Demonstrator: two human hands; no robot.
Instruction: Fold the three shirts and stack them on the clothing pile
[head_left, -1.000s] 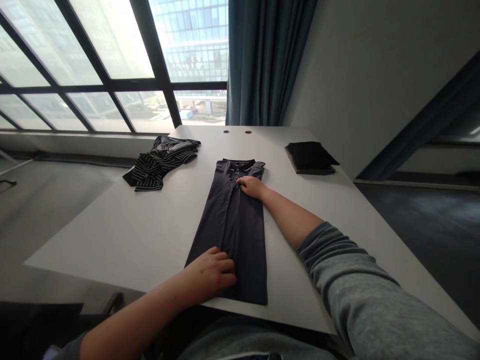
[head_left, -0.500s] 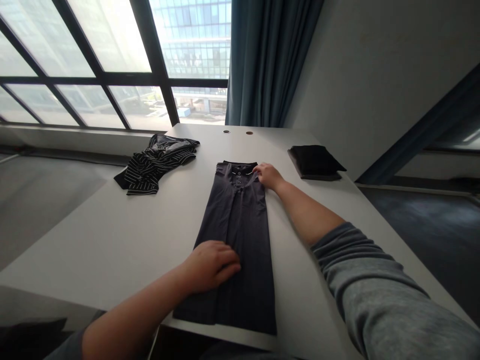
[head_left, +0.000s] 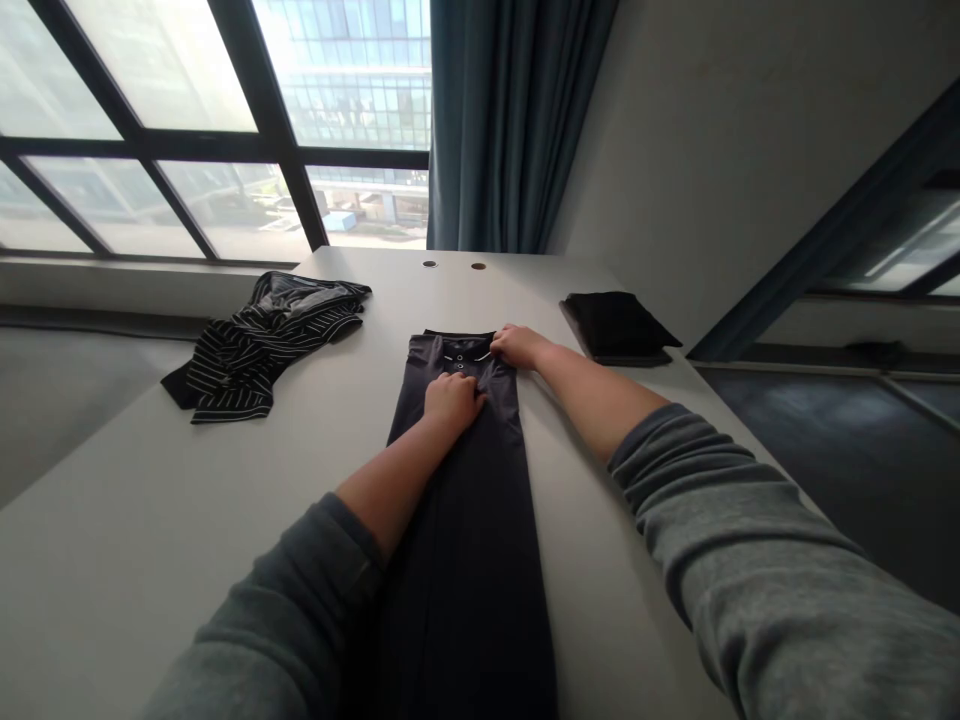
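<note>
Nearest the camera, two grey sweatshirt sleeves [head_left: 757, 550] pushed up the forearms reach forward over a white table [head_left: 135, 520]. A dark grey polo shirt [head_left: 465, 590] lies lengthwise along the table's middle, folded narrow, with its lower end running out of view past the near edge and its collar [head_left: 459, 338] toward the far edge.

The left hand [head_left: 452, 400] rests on the shirt just below the button placket [head_left: 459, 367], fingers together and slightly curled, pressing down on the cloth. The right hand [head_left: 519, 346] sits at the shirt's upper right edge just beside the collar, fingers together and reaching over the cloth; whether they pinch it cannot be told.

Toward the left edge of the table, well apart from the shirt, lies a crumpled black-and-white striped garment [head_left: 262, 345]. Toward the far right corner, a folded black cloth [head_left: 613, 322] sits on a dark flat pad [head_left: 600, 352]. Two small round holes [head_left: 430, 264] mark the far edge. Beyond it stand a large gridded window [head_left: 150, 130] and a teal curtain [head_left: 510, 120].
</note>
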